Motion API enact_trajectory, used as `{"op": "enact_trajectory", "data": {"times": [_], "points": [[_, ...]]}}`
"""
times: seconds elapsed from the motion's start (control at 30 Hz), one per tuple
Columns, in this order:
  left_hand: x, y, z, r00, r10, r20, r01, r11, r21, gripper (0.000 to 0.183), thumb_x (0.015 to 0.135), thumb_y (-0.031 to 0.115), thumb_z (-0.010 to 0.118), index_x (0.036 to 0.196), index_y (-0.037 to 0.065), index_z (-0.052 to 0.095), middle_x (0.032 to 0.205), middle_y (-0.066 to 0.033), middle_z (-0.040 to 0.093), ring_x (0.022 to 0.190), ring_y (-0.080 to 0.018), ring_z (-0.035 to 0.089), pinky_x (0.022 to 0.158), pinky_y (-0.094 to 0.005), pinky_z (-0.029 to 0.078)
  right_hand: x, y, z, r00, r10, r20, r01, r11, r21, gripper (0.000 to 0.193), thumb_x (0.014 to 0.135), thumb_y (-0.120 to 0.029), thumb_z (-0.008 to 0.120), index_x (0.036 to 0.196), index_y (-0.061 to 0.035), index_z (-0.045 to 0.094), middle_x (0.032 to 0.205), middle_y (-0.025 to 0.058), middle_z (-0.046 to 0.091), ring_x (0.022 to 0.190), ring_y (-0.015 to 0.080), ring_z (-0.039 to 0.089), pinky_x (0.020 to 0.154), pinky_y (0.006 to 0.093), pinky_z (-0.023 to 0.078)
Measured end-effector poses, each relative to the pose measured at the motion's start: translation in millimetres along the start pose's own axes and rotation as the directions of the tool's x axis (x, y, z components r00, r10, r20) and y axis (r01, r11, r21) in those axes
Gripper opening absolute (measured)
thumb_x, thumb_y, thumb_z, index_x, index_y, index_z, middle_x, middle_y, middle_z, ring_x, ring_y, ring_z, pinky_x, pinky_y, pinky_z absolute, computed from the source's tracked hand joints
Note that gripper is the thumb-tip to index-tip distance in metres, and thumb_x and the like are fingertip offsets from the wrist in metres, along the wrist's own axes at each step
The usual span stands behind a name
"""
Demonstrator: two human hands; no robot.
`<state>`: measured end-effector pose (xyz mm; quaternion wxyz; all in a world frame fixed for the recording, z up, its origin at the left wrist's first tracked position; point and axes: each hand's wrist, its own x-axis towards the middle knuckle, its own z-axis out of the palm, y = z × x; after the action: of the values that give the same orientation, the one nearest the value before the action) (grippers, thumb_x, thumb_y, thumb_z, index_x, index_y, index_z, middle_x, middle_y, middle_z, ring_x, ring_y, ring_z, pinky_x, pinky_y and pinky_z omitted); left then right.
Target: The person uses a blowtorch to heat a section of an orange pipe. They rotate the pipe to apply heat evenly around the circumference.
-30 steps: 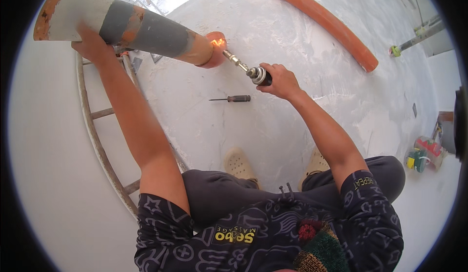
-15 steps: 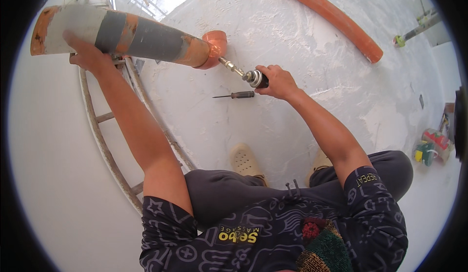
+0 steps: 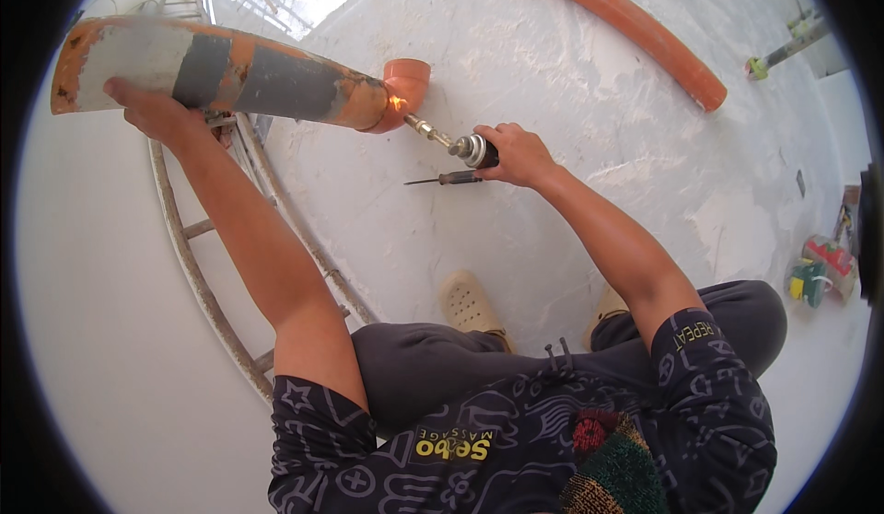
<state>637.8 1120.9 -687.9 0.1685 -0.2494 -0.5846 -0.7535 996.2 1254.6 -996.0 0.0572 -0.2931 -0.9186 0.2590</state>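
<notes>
My left hand (image 3: 161,114) grips the far left part of a thick pipe (image 3: 285,81), orange with grey and whitish coating. At the pipe's right end sits an orange elbow fitting (image 3: 406,80). My right hand (image 3: 520,157) is closed around the canister of a gas torch (image 3: 471,150). The torch's metal nozzle points up and left at the joint of pipe and fitting, where an orange flame glows. Below the torch a screwdriver (image 3: 456,178) with a dark handle lies on the floor, its tip to the left.
A wooden ladder (image 3: 189,238) lies at my left, under the pipe. A long curved orange pipe (image 3: 617,26) rests on the floor at the far right. Red and green packages (image 3: 822,270) sit by the right edge. My beige clogs (image 3: 471,302) stand on the pale, dusty floor (image 3: 571,256).
The flame at the joint has become brighter and plainer. The torch has shifted slightly left and down. My left hand has moved a little along the pipe toward its left end.
</notes>
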Motion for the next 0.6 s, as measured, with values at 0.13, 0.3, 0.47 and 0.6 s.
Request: {"op": "enact_trajectory", "data": {"times": [0.13,0.3,0.47,0.6], "points": [[0,-4,3,1.000,0.003,0.017,-0.002,1.000,-0.011,0.095,0.111,0.066,0.037,0.157,-0.017,0.035,0.157,-0.0349,0.045,0.139,-0.0484,0.056,0.117,-0.0578,0.053,0,-2,6,1.000,0.008,0.010,-0.008,1.000,-0.004,0.076,0.081,-0.045,0.091,0.146,-0.0209,0.060,0.119,0.0126,0.069,0.120,0.0333,0.066,0.095,0.0465,0.059],[0,-6,2,0.999,-0.032,-0.024,0.032,0.999,0.008,0.106,0.106,0.073,0.043,0.160,-0.016,0.022,0.157,-0.0364,0.040,0.139,-0.0495,0.055,0.116,-0.0582,0.054,-4,-11,18,0.999,0.013,0.036,-0.013,1.000,0.014,0.077,0.080,-0.046,0.091,0.146,-0.0212,0.059,0.119,0.0126,0.069,0.120,0.0332,0.066,0.095,0.0467,0.059],[1,-8,-1,0.991,-0.070,-0.111,0.078,0.994,0.071,0.112,0.100,0.073,0.058,0.158,-0.015,0.021,0.152,-0.0369,0.042,0.135,-0.0496,0.058,0.110,-0.0570,0.060,-6,-17,27,0.999,-0.003,0.032,0.002,0.999,0.033,0.077,0.080,-0.046,0.091,0.146,-0.0213,0.059,0.119,0.0132,0.069,0.120,0.0339,0.066,0.094,0.0472,0.060],[1,-10,0,0.992,-0.041,-0.123,0.049,0.997,0.060,0.109,0.097,0.065,0.072,0.156,-0.013,0.023,0.149,-0.0372,0.044,0.130,-0.0479,0.063,0.104,-0.0542,0.065,-7,-22,31,0.999,0.004,0.042,-0.006,0.998,0.055,0.077,0.079,-0.046,0.091,0.145,-0.0211,0.059,0.119,0.0134,0.069,0.120,0.0345,0.066,0.095,0.0474,0.059]]}}
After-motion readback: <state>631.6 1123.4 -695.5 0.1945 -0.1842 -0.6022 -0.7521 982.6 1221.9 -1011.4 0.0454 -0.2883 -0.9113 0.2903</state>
